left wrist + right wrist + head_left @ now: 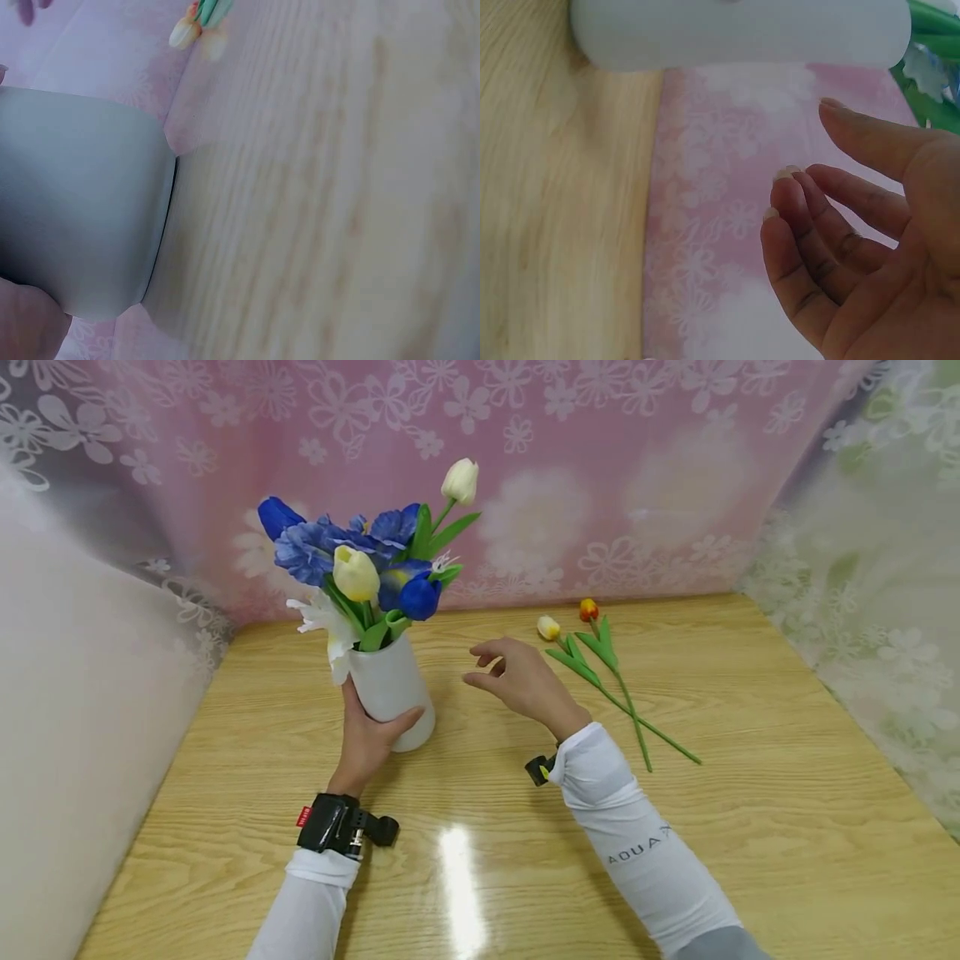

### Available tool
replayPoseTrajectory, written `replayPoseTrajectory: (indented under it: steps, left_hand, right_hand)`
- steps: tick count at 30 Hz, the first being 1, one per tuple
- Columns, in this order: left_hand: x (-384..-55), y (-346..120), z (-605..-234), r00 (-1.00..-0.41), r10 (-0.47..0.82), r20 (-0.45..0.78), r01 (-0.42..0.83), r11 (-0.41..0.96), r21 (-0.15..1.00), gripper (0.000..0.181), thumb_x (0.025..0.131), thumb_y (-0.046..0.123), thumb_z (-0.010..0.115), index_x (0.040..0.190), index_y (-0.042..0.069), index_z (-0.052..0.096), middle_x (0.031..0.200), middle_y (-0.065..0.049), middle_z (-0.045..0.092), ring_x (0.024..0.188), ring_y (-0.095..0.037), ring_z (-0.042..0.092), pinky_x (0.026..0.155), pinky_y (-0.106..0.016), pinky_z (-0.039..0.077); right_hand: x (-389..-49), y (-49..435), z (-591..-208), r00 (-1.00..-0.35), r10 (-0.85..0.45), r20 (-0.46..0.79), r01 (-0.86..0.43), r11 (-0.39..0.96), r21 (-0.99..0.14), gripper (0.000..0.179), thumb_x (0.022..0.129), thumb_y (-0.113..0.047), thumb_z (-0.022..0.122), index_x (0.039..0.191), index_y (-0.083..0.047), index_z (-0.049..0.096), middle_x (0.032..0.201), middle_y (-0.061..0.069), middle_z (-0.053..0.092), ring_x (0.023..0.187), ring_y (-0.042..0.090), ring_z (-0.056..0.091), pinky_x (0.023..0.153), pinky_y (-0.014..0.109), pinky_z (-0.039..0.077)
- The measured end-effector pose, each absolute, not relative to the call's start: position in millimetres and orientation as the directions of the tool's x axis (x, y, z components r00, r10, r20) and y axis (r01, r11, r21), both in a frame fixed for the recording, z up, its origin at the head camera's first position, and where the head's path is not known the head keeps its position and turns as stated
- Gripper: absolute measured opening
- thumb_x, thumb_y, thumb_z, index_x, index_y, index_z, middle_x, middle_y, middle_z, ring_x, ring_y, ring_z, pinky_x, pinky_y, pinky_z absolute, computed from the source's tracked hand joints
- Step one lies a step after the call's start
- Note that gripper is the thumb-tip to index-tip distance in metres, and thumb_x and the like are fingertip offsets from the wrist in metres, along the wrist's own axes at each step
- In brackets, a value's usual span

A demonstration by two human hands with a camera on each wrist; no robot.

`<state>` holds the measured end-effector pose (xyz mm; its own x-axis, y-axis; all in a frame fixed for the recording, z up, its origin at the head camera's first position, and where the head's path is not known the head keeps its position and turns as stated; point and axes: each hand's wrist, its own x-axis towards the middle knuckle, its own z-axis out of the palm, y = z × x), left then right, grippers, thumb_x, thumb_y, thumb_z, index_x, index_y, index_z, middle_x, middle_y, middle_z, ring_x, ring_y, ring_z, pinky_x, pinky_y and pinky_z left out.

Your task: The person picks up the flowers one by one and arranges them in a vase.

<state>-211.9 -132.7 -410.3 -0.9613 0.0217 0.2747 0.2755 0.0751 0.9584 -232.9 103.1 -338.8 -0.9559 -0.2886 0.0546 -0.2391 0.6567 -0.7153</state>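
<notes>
My left hand (pixel 367 739) grips a white vase (pixel 393 689) low on its side, thumb across the front. The vase stands on the table at the left of centre, leaning slightly; its base shows in the left wrist view against the wood. It holds ruffled blue flowers (pixel 303 552), a blue tulip (pixel 420 599), a cream tulip (pixel 356 575), a taller white tulip (pixel 461 482) and a drooping white flower (pixel 341 631). To the right of the vase hovers my right hand (pixel 525 685), fingers loosely bent with nothing between them; the right wrist view shows its bare palm (pixel 885 292).
Two loose tulips lie crossed on the table (pixel 750 852) beyond my right hand: a white-yellow one (pixel 549 627) and an orange-red one (pixel 588 609). A pink floral curtain (pixel 562 485) borders the table's back, a pale floral one (pixel 885 610) the right side.
</notes>
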Motion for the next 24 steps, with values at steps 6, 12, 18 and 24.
replayPoseTrajectory:
  steps: [6, 12, 18, 24]
  left_hand:
    - [-211, -133, -411, -0.962, 0.022, 0.272, 0.273, 0.069, 0.96, 0.096, 0.077, 0.006, 0.079, 0.148, 0.013, 0.015, 0.136, -0.01, 0.037, 0.121, -0.024, 0.04, 0.1, -0.045, 0.031]
    - [-212, -132, -410, -0.962, 0.023, 0.271, 0.272, 0.055, 0.961, 0.096, 0.076, 0.004, 0.079, 0.147, 0.013, 0.015, 0.135, -0.01, 0.038, 0.12, -0.023, 0.04, 0.1, -0.044, 0.032]
    - [-211, -132, -409, -0.964, 0.017, 0.266, 0.267, 0.067, 0.961, 0.096, 0.076, 0.004, 0.079, 0.147, 0.012, 0.015, 0.135, -0.011, 0.038, 0.119, -0.024, 0.04, 0.099, -0.044, 0.032]
    - [-211, -132, -410, -0.962, 0.021, 0.272, 0.273, 0.064, 0.96, 0.096, 0.076, 0.004, 0.079, 0.147, 0.012, 0.014, 0.135, -0.011, 0.038, 0.119, -0.024, 0.041, 0.098, -0.044, 0.032]
  right_hand:
    - [-234, 123, -352, -0.975, -0.222, 0.016, -0.166, 0.678, -0.716, 0.04, 0.091, -0.036, 0.066, 0.123, -0.013, 0.062, 0.114, 0.003, 0.061, 0.095, 0.019, 0.057, 0.077, 0.036, 0.049]
    - [-236, 140, -358, -0.983, -0.183, 0.013, -0.135, 0.673, -0.727, 0.039, 0.092, -0.034, 0.065, 0.123, -0.011, 0.062, 0.112, 0.003, 0.062, 0.095, 0.021, 0.057, 0.077, 0.037, 0.049]
    - [-237, 155, -366, -0.991, -0.132, 0.011, -0.097, 0.669, -0.737, 0.039, 0.093, -0.034, 0.063, 0.124, -0.01, 0.061, 0.111, 0.004, 0.061, 0.097, 0.023, 0.056, 0.077, 0.038, 0.048]
    - [-236, 174, -376, -0.998, -0.054, 0.021, -0.052, 0.691, -0.721, 0.04, 0.095, -0.037, 0.06, 0.123, -0.009, 0.062, 0.112, 0.006, 0.063, 0.1, 0.025, 0.056, 0.08, 0.041, 0.047]
